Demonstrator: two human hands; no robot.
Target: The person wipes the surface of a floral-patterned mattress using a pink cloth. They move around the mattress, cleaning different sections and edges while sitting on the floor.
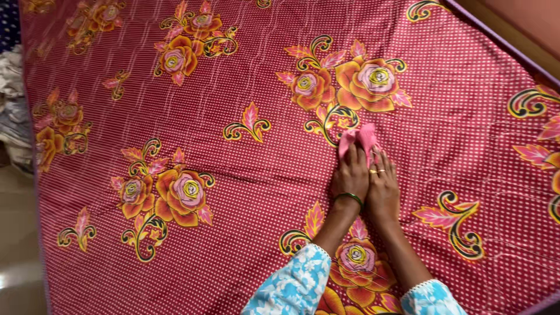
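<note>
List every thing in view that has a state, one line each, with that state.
pink cloth: bunched, pressed flat on the mattress under both hands
left hand: fingers down on the cloth
right hand: beside the left, fingers on the cloth
mattress: bare, red floral cover lying flat
clothes pile: heaped beside the mattress's edge

The cloth [360, 140] is mostly hidden under the left hand [350, 175] and right hand [382, 186], so only its pink upper end shows, and its full shape cannot be told. The fingertips [354, 153] sink into its folds. Both sleeves [294, 286] are cut off by the bottom edge. The mattress [233, 192] runs out of the picture at the top, right and bottom. At the left edge a pile [13, 111] of pale stuff, perhaps laundry, is cropped and too blurred to make out.
</note>
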